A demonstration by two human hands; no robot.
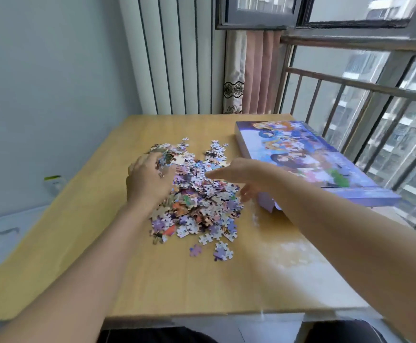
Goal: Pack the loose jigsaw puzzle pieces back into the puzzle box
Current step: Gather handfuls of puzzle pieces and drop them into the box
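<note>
The puzzle pieces [197, 194] are a mix of purple, white, orange and blue on the pale yellow wood-grain table [177, 280]. Right of them, the box [308, 154] is purple-blue with cartoon figures.

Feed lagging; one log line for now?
left hand: gathering puzzle pieces | right hand: open over pile | puzzle box: right of pile | packed: none visible
</note>
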